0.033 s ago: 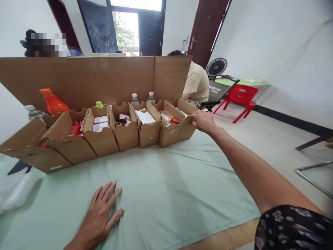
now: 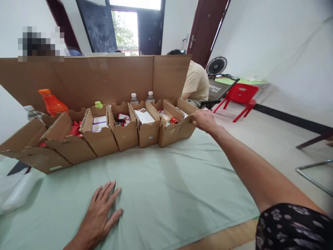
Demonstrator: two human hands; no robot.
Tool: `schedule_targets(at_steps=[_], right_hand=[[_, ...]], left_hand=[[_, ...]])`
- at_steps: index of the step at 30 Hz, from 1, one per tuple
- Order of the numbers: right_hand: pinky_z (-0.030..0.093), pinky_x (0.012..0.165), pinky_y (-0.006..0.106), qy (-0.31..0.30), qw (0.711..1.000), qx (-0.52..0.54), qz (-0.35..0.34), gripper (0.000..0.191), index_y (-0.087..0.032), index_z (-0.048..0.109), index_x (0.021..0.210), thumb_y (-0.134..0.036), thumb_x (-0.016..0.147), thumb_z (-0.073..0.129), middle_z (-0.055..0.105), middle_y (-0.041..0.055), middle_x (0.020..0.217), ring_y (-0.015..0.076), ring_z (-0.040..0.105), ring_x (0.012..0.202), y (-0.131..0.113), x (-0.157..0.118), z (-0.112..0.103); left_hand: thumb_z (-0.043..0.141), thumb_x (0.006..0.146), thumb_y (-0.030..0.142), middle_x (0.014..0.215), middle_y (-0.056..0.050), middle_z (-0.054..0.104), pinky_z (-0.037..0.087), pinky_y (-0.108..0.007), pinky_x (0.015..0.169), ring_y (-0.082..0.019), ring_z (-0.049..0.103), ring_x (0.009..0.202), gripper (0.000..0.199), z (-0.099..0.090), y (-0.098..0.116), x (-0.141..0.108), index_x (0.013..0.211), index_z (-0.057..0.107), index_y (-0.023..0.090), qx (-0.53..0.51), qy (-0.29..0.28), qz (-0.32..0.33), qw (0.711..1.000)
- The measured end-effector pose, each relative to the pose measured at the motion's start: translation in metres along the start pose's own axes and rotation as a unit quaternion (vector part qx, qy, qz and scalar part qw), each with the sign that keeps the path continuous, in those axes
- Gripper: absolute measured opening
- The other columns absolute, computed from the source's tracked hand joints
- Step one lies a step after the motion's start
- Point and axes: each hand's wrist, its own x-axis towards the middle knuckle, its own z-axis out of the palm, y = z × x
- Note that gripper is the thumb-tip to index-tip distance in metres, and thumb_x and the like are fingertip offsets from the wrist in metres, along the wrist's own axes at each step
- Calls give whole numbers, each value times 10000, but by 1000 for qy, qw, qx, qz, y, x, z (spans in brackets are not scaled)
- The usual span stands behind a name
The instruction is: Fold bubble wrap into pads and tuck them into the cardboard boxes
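My left hand (image 2: pixel 100 211) lies flat on the pale green cloth (image 2: pixel 145 194), fingers spread and holding nothing. At the far right of the row, my right hand (image 2: pixel 204 120) grips the edge of the end cardboard box (image 2: pixel 186 130), its fingertips partly hidden. The row has several open cardboard boxes standing side by side. White cartons (image 2: pixel 99 124) fill one, and a white box (image 2: pixel 144 116) sits in another. Red packets (image 2: pixel 75 128) and small wrapped items (image 2: pixel 173 121) show in others.
Behind the boxes rises a tall cardboard panel (image 2: pixel 109 76). An orange bottle (image 2: pixel 52 103) and clear bottles (image 2: pixel 150 97) stand before it. Clear plastic wrap (image 2: pixel 19 191) lies at left. Beyond are a person in a beige shirt (image 2: pixel 197 81), another person and a red chair (image 2: pixel 241 96).
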Motion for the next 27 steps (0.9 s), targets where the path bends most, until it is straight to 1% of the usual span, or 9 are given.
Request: schedule_targets(at_steps=[3,6,11,13,16,19,23,25,27], right_hand=[[397,960,497,-21,999,-34,-12,175,-188,805,897,-199,871,633,775,146,988,329,623,1091,5,-9,-7],[394,936,470,-33,997,-55,-37,161,-199,790,812,-217,859,637,772,129,900,313,650,1038,4,-38,-19],[435,702,353,-107,991,-11,-73,178,-239,706,682,-316,841,686,718,82,712,265,704,801,-27,-100,-45],[433,639,328,-132,986,17,-101,195,-253,663,637,-303,822,700,706,65,689,250,706,756,-51,-117,-60],[453,620,320,-132,980,34,-148,182,-243,636,618,-210,787,694,703,73,680,246,707,726,-96,-125,-85],[481,654,326,-121,974,75,-175,186,-219,634,614,-92,741,679,716,82,704,252,713,731,-147,-117,-107],[498,705,319,-97,957,166,-216,198,-195,645,607,-46,736,658,686,57,656,237,705,744,-220,-99,-128],[503,743,309,-68,936,254,-235,200,-182,676,645,-60,793,617,684,40,670,217,702,773,-250,-95,-138],[510,781,294,-27,894,372,-249,226,-174,724,749,-95,878,556,698,17,733,186,701,807,-265,-97,-149]], left_hand=[[576,982,468,1600,-107,503,437,-550,1166,-322,522,1438,582,-1,-1,0,1531,490,296,-3,-1,-4,1000],[571,987,461,1597,-98,507,446,-552,1164,-321,525,1437,561,-2,0,0,1520,507,298,-12,-7,-13,1000],[571,977,482,1578,-105,531,440,-564,1179,-345,531,1430,534,-3,1,1,1476,576,292,-34,-13,-30,999],[556,984,481,1567,-107,543,437,-564,1183,-342,530,1431,516,-3,1,1,1463,589,292,-45,-15,-43,998],[528,998,482,1550,-124,558,432,-586,1181,-341,533,1426,498,-3,2,1,1446,596,274,-60,-8,-60,996],[501,1010,480,1563,-150,534,397,-651,1182,-363,510,1441,514,-6,5,2,1472,555,263,-78,6,-78,994],[490,1015,469,1632,-163,432,367,-667,1192,-372,472,1466,635,-19,18,13,1604,339,287,-120,40,-102,987],[497,1007,484,1648,-167,402,387,-655,1183,-382,462,1469,704,-26,23,23,1638,247,294,-146,63,-124,979],[507,996,512,1633,-172,415,423,-642,1161,-393,464,1461,746,-30,23,31,1644,216,285,-174,88,-158,968]])
